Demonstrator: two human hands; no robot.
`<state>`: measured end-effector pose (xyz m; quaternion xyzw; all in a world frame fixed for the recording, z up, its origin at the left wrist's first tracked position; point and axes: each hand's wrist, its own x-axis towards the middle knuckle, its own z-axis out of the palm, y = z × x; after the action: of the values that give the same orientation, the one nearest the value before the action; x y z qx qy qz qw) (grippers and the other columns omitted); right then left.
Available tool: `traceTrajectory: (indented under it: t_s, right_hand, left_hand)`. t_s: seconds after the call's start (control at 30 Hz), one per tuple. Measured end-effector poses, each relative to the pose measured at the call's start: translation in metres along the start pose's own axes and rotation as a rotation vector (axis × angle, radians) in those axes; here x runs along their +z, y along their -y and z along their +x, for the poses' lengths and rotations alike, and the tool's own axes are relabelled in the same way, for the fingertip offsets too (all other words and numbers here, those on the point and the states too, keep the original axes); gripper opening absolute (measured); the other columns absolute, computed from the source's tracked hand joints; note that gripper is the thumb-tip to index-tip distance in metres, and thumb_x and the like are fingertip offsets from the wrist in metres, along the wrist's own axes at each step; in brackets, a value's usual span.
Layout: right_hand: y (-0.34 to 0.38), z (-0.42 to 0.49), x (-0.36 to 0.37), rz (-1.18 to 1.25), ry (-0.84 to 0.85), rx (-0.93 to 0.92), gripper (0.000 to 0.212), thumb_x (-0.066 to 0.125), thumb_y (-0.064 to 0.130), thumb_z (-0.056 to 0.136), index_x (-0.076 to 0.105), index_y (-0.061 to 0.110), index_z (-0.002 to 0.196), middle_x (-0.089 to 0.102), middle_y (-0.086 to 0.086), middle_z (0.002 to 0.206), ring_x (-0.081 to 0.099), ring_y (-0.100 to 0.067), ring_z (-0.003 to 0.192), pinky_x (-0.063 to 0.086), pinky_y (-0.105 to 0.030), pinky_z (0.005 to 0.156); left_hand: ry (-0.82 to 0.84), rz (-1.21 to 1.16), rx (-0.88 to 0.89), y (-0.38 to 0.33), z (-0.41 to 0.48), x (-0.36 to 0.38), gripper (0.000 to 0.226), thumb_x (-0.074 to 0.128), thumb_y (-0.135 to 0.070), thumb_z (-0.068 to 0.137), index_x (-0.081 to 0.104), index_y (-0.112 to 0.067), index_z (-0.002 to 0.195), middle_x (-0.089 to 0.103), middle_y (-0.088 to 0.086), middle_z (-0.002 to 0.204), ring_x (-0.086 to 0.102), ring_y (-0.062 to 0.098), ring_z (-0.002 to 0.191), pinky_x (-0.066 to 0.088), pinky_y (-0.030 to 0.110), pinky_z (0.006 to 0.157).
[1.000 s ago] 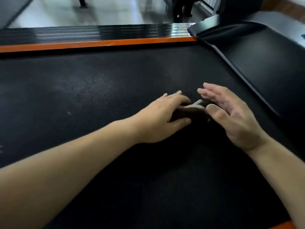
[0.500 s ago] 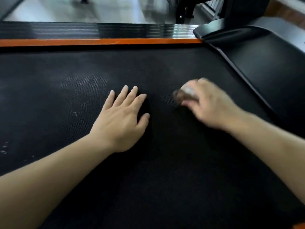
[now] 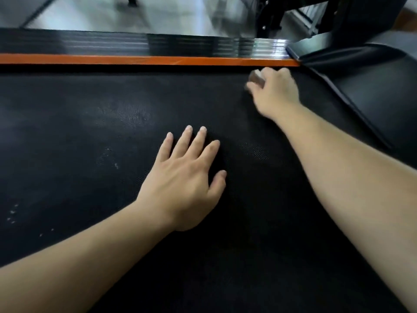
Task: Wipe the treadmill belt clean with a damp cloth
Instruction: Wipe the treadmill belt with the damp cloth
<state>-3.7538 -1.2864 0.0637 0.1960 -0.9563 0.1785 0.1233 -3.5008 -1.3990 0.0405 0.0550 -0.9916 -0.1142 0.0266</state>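
Note:
The black textured treadmill belt fills most of the view, with pale dusty patches and white specks on its left half. My left hand lies flat on the middle of the belt, fingers spread and straight. My right hand is stretched to the far right corner of the belt, fingers curled round a small wadded cloth, brownish and white, blurred by motion. Most of the cloth is hidden under that hand.
An orange strip and a glossy black side rail border the belt's far edge. The black motor cover rises at the right. Grey floor and dark equipment legs lie beyond.
My right hand took the cloth from my left and swept it away toward the far right corner. My left hand let go and now lies flat on the belt.

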Motion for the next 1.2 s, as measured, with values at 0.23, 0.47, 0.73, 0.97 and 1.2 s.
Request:
traceTrajectory:
  t_s: [0.23, 0.47, 0.73, 0.97, 1.2]
  right_hand:
    - [0.036, 0.014, 0.020, 0.042, 0.080, -0.303, 0.030, 0.060, 0.042, 0.095, 0.068, 0.016, 0.108, 0.058, -0.015, 0.110, 0.057, -0.033, 0.103, 0.045, -0.036, 0.085]
    - [0.091, 0.012, 0.043, 0.169, 0.063, -0.242, 0.031, 0.067, 0.045, 0.090, 0.069, 0.024, 0.113, 0.059, -0.012, 0.116, 0.057, -0.030, 0.106, 0.045, -0.036, 0.091]
    - [-0.053, 0.041, -0.015, -0.143, -0.079, 0.232, 0.040, 0.061, 0.043, 0.094, 0.065, 0.020, 0.126, 0.054, -0.020, 0.128, 0.052, -0.040, 0.119, 0.043, -0.041, 0.098]
    - [-0.029, 0.017, 0.002, -0.004, 0.087, -0.209, 0.027, 0.064, 0.044, 0.092, 0.072, 0.021, 0.104, 0.056, -0.013, 0.101, 0.055, -0.032, 0.098, 0.042, -0.035, 0.082]
    - [-0.067, 0.046, -0.017, -0.209, -0.096, 0.284, 0.047, 0.055, 0.048, 0.097, 0.064, 0.012, 0.126, 0.052, -0.021, 0.129, 0.052, -0.041, 0.117, 0.043, -0.045, 0.099]
  left_hand:
    - [-0.020, 0.007, 0.011, -0.001, -0.001, 0.001, 0.074, 0.013, -0.061, 0.094, 0.016, -0.029, 0.160, 0.001, -0.001, 0.170, -0.013, 0.017, 0.156, -0.005, 0.046, 0.126]
    - [-0.026, -0.004, 0.010, -0.001, 0.000, 0.000, 0.074, 0.014, -0.061, 0.093, 0.017, -0.030, 0.160, 0.001, 0.000, 0.170, -0.012, 0.018, 0.156, -0.006, 0.046, 0.126]
    - [-0.025, 0.009, 0.017, -0.001, 0.000, 0.003, 0.075, 0.011, -0.062, 0.093, 0.015, -0.030, 0.161, 0.000, -0.001, 0.171, -0.013, 0.017, 0.156, -0.004, 0.045, 0.126]
    - [-0.016, 0.012, 0.013, -0.001, 0.001, 0.003, 0.076, 0.009, -0.062, 0.092, 0.013, -0.032, 0.161, -0.002, -0.003, 0.170, -0.014, 0.015, 0.155, -0.006, 0.044, 0.126]
    - [-0.021, 0.014, 0.011, -0.002, 0.001, 0.002, 0.076, 0.010, -0.063, 0.091, 0.014, -0.032, 0.161, 0.000, -0.003, 0.170, -0.013, 0.015, 0.155, -0.006, 0.043, 0.126]
